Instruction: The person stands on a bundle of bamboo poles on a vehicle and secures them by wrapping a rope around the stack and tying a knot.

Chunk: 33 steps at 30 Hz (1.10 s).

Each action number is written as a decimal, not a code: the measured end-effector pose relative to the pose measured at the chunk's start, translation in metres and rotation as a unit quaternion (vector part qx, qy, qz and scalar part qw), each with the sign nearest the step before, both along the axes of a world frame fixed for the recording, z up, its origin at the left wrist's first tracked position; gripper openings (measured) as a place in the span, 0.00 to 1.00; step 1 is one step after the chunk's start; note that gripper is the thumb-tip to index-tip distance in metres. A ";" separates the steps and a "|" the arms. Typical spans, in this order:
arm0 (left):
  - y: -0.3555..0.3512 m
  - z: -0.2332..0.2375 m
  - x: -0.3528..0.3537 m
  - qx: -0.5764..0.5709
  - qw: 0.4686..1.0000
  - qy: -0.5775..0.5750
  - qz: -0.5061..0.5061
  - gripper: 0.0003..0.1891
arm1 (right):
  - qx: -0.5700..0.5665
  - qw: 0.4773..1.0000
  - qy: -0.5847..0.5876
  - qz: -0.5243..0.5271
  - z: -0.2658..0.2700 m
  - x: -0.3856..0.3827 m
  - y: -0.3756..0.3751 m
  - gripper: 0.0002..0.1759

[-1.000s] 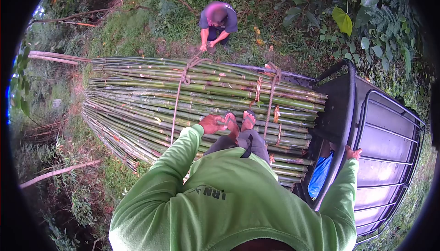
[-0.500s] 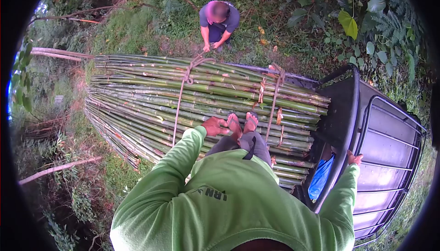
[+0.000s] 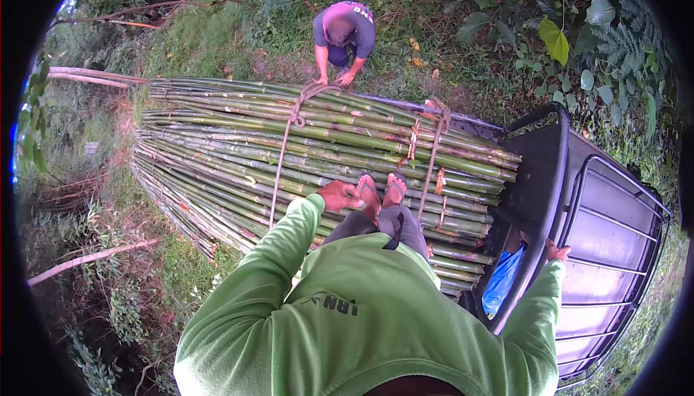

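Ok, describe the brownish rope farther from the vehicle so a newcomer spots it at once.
Start at the dark, railed metal vehicle roof on the right, then follow the long green bamboo poles leftward. Past the first brownish rope and the flip-flopped feet, a second brownish rope crosses the poles. Its bulky knot and the other person's hands right beside its far part set it apart from the first.

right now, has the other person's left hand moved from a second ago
Yes, the other person's left hand has moved closer to the bamboo poles.
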<state>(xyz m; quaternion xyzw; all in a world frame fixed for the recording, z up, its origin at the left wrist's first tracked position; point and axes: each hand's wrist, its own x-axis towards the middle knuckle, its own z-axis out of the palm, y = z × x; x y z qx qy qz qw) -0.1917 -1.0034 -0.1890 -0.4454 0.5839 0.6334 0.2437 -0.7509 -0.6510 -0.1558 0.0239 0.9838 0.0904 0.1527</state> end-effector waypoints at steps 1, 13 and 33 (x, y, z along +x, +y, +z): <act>0.000 -0.002 0.000 -0.003 1.000 0.005 0.000 0.26 | 0.002 1.000 0.002 0.000 0.000 0.001 -0.001 0.45; 0.003 -0.008 -0.008 -0.007 1.000 0.000 -0.025 0.22 | 0.007 1.000 0.011 0.013 -0.004 0.000 0.005 0.46; 0.001 -0.019 -0.015 -0.031 0.998 0.020 -0.044 0.19 | 0.035 0.999 0.023 0.005 -0.009 -0.003 0.007 0.46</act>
